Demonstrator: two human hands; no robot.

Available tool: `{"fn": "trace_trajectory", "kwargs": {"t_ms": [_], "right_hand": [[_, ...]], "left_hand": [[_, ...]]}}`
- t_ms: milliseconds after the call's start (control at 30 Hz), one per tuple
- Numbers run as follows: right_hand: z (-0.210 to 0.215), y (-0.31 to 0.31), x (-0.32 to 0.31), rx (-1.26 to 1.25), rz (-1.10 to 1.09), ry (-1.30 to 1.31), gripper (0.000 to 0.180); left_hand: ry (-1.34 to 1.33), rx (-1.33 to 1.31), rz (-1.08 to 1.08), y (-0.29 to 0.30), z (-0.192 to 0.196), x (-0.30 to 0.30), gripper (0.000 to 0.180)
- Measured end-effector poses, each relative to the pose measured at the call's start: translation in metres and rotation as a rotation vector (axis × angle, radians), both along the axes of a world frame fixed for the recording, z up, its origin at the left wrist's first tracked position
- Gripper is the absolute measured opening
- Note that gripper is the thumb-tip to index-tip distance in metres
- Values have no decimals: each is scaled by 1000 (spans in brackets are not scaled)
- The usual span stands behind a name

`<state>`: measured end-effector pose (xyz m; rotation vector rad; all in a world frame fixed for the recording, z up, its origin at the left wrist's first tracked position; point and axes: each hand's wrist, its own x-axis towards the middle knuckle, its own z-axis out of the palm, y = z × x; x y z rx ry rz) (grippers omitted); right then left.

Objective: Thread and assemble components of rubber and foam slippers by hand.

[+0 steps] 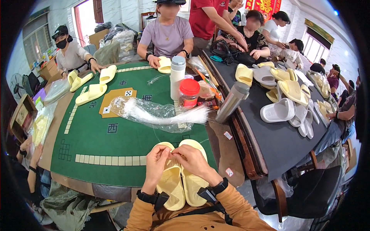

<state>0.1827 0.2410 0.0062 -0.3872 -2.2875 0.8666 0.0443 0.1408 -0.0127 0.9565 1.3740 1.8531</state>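
A pair of pale yellow slippers (171, 188) lies side by side at the near table edge, toes pointing away from me. Over their straps my left hand (157, 163) and my right hand (193, 162) meet, fingertips pinched close together. Whatever sits between the fingers is too small to make out. Just beyond the slippers, a bundle of thin white plastic strands (154, 116) rests on a clear plastic bag (125, 107).
Beyond the strands stand a white bottle (177, 79), a red-lidded jar (189, 93) and a grey flask (232, 102). More yellow slippers (91, 94) lie at the far left. Grey and yellow slippers (277, 110) cover part of the dark right table (250, 127). Several people sit around.
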Motion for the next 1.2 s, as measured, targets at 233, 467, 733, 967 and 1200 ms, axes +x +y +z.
{"fn": "trace_trajectory", "kwargs": {"t_ms": [233, 467, 733, 967, 1200], "right_hand": [[-2, -1, 2, -9, 55, -1, 9], [-2, 0, 3, -6, 77, -16, 8], [-4, 0, 3, -67, 87, 6, 8], [-6, 0, 5, -82, 81, 7, 9], [-4, 1, 5, -110, 89, -18, 10]], "left_hand": [[60, -75, 21, 1, 2, 1, 11], [298, -114, 106, 3, 3, 1, 10], [253, -143, 95, 4, -2, 1, 9], [216, -149, 80, 4, 3, 3, 7], [193, -139, 40, 2, 5, 3, 7]]}}
